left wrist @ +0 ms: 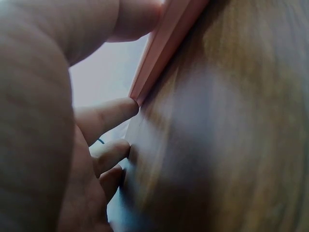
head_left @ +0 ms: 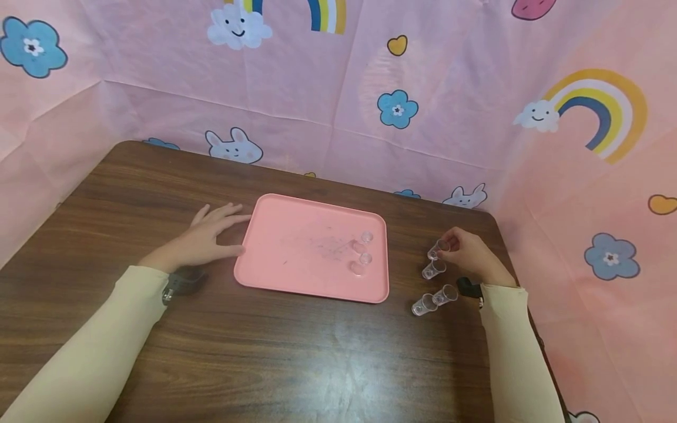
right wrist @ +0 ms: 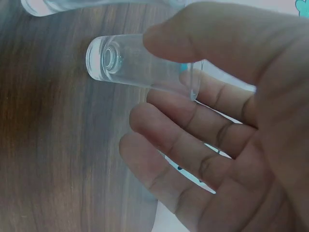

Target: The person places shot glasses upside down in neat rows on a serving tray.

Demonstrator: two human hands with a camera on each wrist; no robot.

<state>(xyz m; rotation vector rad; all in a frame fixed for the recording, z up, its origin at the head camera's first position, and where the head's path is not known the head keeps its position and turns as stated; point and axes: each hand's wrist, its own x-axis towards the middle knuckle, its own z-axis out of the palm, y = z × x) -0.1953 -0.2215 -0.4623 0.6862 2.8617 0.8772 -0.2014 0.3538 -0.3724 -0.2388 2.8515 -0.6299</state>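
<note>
My right hand [head_left: 472, 254] pinches a small clear cup [right wrist: 128, 60] near its rim, thumb on one side and fingers on the other. Just in front of that cup stands another clear cup [head_left: 433, 269], and two more, one of them the nearest cup [head_left: 424, 305], stand closer to me. At the left edge of the pink tray [head_left: 296, 276] rests my left hand [head_left: 203, 238], its fingers spread and mostly straight. Thumb and index fingertip meet the tray's rim [left wrist: 161, 48] in the left wrist view. Small clear cups [head_left: 357, 269] sit on the tray's right part.
Under everything is a dark brown wooden table [head_left: 264, 358]. A pink cloth [head_left: 317, 88] printed with rainbows, flowers and rabbits hangs behind it and along its sides. Faint grey marks show on the tray's middle.
</note>
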